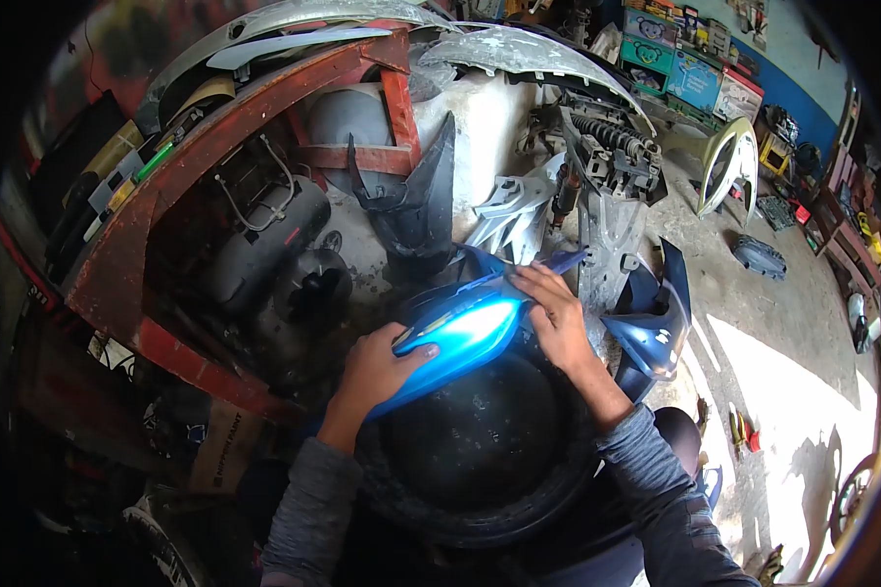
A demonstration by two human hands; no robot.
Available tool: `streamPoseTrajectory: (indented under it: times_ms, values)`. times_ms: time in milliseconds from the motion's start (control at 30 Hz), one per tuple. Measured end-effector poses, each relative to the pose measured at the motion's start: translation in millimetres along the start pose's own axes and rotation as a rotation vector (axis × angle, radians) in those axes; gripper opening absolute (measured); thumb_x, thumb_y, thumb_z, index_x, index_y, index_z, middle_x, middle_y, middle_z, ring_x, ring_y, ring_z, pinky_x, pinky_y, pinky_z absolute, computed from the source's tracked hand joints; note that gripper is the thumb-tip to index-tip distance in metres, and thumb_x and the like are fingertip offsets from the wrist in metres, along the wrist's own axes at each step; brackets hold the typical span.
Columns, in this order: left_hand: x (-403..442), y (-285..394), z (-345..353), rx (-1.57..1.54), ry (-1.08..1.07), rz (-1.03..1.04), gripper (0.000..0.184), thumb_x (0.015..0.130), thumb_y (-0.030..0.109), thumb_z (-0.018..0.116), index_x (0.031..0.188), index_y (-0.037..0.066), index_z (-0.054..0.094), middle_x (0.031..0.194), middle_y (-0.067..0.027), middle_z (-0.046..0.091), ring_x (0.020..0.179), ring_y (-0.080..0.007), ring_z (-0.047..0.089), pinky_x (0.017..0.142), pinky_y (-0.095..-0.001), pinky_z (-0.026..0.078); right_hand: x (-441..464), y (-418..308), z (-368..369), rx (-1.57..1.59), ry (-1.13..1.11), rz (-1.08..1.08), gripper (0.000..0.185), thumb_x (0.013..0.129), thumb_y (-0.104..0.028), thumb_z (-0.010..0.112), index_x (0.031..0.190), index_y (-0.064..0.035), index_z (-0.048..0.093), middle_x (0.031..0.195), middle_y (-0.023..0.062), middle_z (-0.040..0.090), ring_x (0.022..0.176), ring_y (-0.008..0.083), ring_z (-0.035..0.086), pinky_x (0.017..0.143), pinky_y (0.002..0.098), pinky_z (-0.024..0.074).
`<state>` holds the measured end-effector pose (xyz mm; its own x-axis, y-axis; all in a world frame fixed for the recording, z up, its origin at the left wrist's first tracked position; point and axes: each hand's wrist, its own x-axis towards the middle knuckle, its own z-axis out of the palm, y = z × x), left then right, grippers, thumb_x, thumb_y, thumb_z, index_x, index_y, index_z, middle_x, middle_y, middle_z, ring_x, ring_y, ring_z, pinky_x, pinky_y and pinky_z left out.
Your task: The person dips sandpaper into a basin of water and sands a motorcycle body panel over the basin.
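Note:
A glossy blue motorcycle body panel (465, 338) is held tilted over a round black basin (480, 430). My left hand (382, 367) grips its lower left part, with the thumb on the shiny face and the fingers behind the upper edge. At the upper right end, my right hand (556, 318) curls its fingers over the panel's edge. Whether a small thing lies under those fingertips I cannot make out. Strong light glares off the middle of the panel. Just right of my right hand lies a dark blue fairing piece (656, 333).
On the left, a red metal frame (235, 137) stands over a dark tank (274, 230). A black plastic fender (411, 215) and a motorcycle frame with a spring (612, 147) are ahead. A pale ring-shaped panel (729, 171) and a cardboard box (225, 445) are also around.

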<state>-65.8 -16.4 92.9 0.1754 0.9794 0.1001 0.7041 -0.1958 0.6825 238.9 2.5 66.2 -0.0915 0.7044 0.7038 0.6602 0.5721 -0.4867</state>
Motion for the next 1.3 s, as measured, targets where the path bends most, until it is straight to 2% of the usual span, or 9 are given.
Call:
streamPoseTrajectory:
  times_ms: [267,433,733,833,933,967,1033,1167,1300]
  values:
    - [-4,-23,-1,0.033,-0.154,-0.158,0.068,0.074,0.055,0.088,0.114,0.002,0.074,0.102,-0.0209,0.078,0.099,-0.0347,0.076,0.091,-0.0422,0.057,-34,-6,21,0.021,-0.175,-0.11,0.057,0.077,0.011,0.07,0.131,-0.0054,0.071,0.138,0.0165,0.067,0.132,0.0393,0.06,0.115,0.0473,0.0479]
    - [-9,-8,26,0.243,-0.234,0.021,0.113,0.063,0.066,0.091,0.15,0.005,0.052,0.144,-0.0244,0.061,0.132,-0.039,0.061,0.11,-0.0485,0.048,-60,-26,39,-0.003,-0.207,-0.158,0.055,0.079,0.007,0.071,0.132,-0.0065,0.071,0.141,0.0146,0.067,0.133,0.0372,0.061,0.114,0.0442,0.0494]
    - [-22,-12,45,0.494,-0.35,-0.199,0.128,0.055,0.068,0.093,0.159,0.012,0.042,0.149,-0.0254,0.054,0.135,-0.0482,0.054,0.113,-0.0553,0.044,-92,-35,55,0.045,-0.398,-0.166,0.056,0.076,0.008,0.067,0.129,-0.0091,0.072,0.139,0.0112,0.069,0.131,0.035,0.063,0.111,0.0432,0.0521]
    - [-23,-26,43,0.548,-0.268,-0.286,0.123,0.059,0.062,0.093,0.158,0.011,0.043,0.152,-0.0273,0.049,0.141,-0.0489,0.048,0.113,-0.0598,0.043,-92,-40,52,0.047,-0.297,-0.085,0.044,0.078,0.01,0.066,0.118,-0.0061,0.076,0.129,0.0114,0.073,0.119,0.0344,0.069,0.1,0.042,0.0574]
    - [-21,-32,44,0.546,-0.241,-0.326,0.128,0.057,0.061,0.094,0.16,0.008,0.04,0.15,-0.027,0.049,0.143,-0.0478,0.045,0.116,-0.0561,0.041,-98,-25,61,0.003,-0.347,0.44,0.03,0.083,0.0,0.065,0.111,-0.0038,0.075,0.117,0.0163,0.074,0.1,0.0386,0.073,0.087,0.043,0.0594]
    - [-22,-34,45,0.544,-0.243,-0.329,0.128,0.057,0.061,0.094,0.16,0.008,0.04,0.15,-0.027,0.049,0.143,-0.0478,0.045,0.116,-0.0561,0.041,-104,-15,68,0.003,-0.352,0.44,0.03,0.083,0.0,0.065,0.111,-0.0038,0.075,0.117,0.0163,0.074,0.1,0.0386,0.073,0.087,0.043,0.0594]
    - [-21,-37,48,0.533,-0.225,-0.311,0.127,0.057,0.061,0.094,0.16,0.009,0.04,0.15,-0.0269,0.049,0.143,-0.0474,0.045,0.116,-0.0558,0.041,-116,16,84,-0.211,-0.631,0.733,0.034,0.081,-0.008,0.07,0.115,-0.0046,0.075,0.115,0.0204,0.075,0.102,0.0419,0.072,0.091,0.0439,0.0587]
    - [-21,-25,40,0.516,-0.235,-0.297,0.124,0.059,0.061,0.094,0.158,0.009,0.042,0.151,-0.0281,0.048,0.141,-0.0494,0.046,0.113,-0.0623,0.041,-195,92,114,-0.198,-0.791,0.675,0.045,0.077,-0.018,0.08,0.12,-0.0058,0.075,0.114,0.0236,0.075,0.102,0.0419,0.073,0.093,0.0451,0.0585]
    - [-23,-11,29,0.431,-0.187,-0.251,0.122,0.059,0.06,0.094,0.157,0.009,0.043,0.149,-0.0273,0.05,0.14,-0.0493,0.048,0.112,-0.0608,0.043,-200,100,123,-0.281,-1.069,0.983,0.06,0.072,-0.023,0.093,0.126,-0.0037,0.073,0.115,0.0207,0.077,0.104,0.0323,0.076,0.086,0.0436,0.062]
